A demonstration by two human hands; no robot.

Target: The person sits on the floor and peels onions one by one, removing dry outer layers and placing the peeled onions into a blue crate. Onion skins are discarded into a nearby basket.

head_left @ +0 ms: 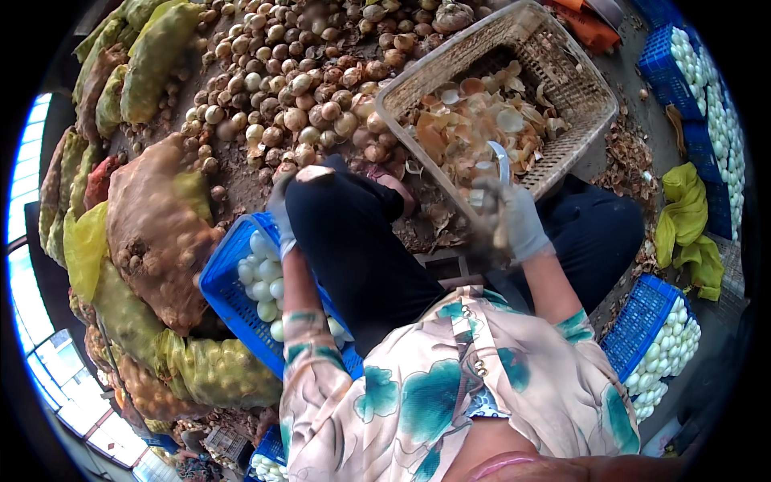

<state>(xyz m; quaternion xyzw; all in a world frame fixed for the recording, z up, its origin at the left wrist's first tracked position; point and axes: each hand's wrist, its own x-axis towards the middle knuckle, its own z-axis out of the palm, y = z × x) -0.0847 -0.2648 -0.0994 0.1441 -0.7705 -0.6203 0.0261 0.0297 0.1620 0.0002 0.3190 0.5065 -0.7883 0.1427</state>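
My right hand (pixel 515 220), in a pale, soiled glove, grips a small knife whose curved blade (pixel 500 158) points up over the near rim of a dirty plastic crate (pixel 415 158). Loose onion skins (pixel 470 120) fill much of that crate. My left hand (pixel 280 208), also gloved, is beside my left knee, which partly hides its fingers; whether it holds anything cannot be made out. Just below it is a blue plastic crate (pixel 232 289) containing peeled white onions (pixel 263 291).
Unpeeled onions (pixel 295 117) lie heaped on the floor ahead. Full mesh sacks (pixel 159 235) crowd the left side. Blue crates of peeled onions (pixel 659 352) stand at right, near a yellow mesh sack (pixel 686 217). Scattered skins (pixel 626 153) litter the ground.
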